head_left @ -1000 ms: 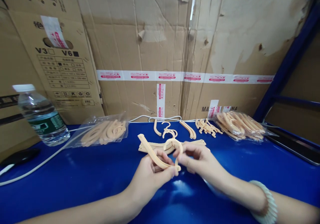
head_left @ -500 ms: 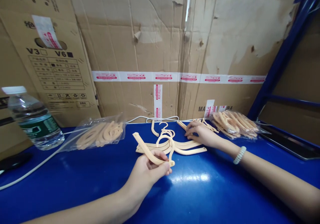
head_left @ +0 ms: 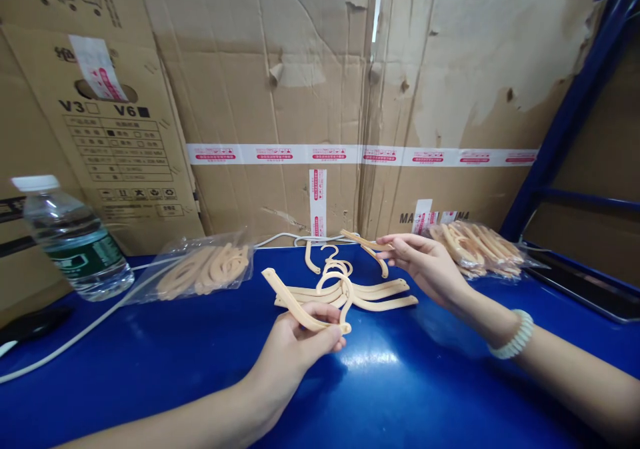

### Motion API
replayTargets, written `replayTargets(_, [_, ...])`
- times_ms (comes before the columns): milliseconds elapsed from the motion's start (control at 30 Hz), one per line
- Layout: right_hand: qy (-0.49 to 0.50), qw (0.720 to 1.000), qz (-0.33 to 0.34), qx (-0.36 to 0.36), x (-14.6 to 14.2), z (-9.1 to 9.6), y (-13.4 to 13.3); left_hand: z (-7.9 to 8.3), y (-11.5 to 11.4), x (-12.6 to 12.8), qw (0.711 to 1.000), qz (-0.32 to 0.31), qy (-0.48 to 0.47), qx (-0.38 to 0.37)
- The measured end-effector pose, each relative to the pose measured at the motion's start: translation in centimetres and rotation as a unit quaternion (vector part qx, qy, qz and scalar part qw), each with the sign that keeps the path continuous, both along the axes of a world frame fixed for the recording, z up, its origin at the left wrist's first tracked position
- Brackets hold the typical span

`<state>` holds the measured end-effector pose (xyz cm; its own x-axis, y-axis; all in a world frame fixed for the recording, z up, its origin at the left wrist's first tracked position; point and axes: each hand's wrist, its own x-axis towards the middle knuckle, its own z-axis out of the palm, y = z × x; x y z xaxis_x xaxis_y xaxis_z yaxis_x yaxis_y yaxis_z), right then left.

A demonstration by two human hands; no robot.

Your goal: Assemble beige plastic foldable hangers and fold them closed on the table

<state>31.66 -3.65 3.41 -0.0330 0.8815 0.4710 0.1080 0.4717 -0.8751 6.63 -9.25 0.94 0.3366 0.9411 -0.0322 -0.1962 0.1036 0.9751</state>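
Observation:
My left hand [head_left: 313,339] is closed on a beige hanger piece [head_left: 290,302], a curved arm joined to a hook at its lower end. Between the fingers and thumb of my right hand [head_left: 423,262] is a slim beige hanger arm [head_left: 365,240], raised a little over the blue table and pointing left. Behind my left hand, several beige hangers [head_left: 380,292] lie stacked with their hooks toward the back. One loose hanger arm [head_left: 312,260] rests left of the hooks, and another hanger arm [head_left: 376,261] lies just below the raised one.
Clear bags of hanger parts lie at the left [head_left: 203,269] and right [head_left: 483,249]. A water bottle [head_left: 75,242] stands at the left beside a white cable [head_left: 95,329]. A dark flat device [head_left: 583,285] lies far right. Cardboard [head_left: 280,102] walls the back of the blue table [head_left: 400,395].
My right hand has lifted a hanger arm from the back of the table and moved slightly right with it. My left hand keeps its hold, almost unmoved.

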Motion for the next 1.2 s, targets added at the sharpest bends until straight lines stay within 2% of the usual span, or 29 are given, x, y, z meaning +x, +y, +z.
replayTargets(67, [0.086, 0.995, 0.011, -0.041, -1.0, 0.2, -1.4, 0.1, -0.1, 0.0, 1.000, 0.003, -0.001, 0.003])
replayTargets(167, [0.188, 0.973, 0.032, -0.128, -2.4, 0.2, -3.1, 0.3, -0.1, 0.0, 1.000, -0.001, -0.001, 0.018])
replayTargets(300, [0.250, 0.949, 0.051, -0.184, -3.8, -0.1, -4.3, 0.2, -0.1, -0.1, 0.999, -0.015, 0.004, 0.034])
replayTargets(400, [0.293, 0.925, 0.096, -0.222, -4.6, -0.5, -4.9, 0.0, 0.0, -0.1, 0.999, -0.018, 0.004, 0.027])
replayTargets(500, [0.277, 0.909, 0.167, -0.263, -5.3, -0.9, -5.6, -0.2, 0.2, -0.1, 1.000, -0.019, -0.008, 0.024])
replayTargets(600, [0.226, 0.914, 0.203, -0.269, -5.8, -1.4, -6.3, -0.4, 0.3, -0.2, 0.998, -0.036, -0.028, 0.036])
replayTargets(800, [0.151, 0.943, 0.192, -0.224, -5.8, -1.8, -6.3, -0.1, -0.1, -0.1, 0.999, -0.035, 0.007, 0.015])
replayTargets(1033, [0.099, 0.956, 0.191, -0.198, -5.6, -1.5, -6.4, 0.5, -0.5, -0.1, 0.998, -0.048, 0.045, 0.020])
replayTargets(1200, [0.069, 0.958, 0.216, -0.174, -5.9, -1.2, -6.5, 0.5, -0.5, -0.2, 0.997, -0.055, 0.039, 0.023])
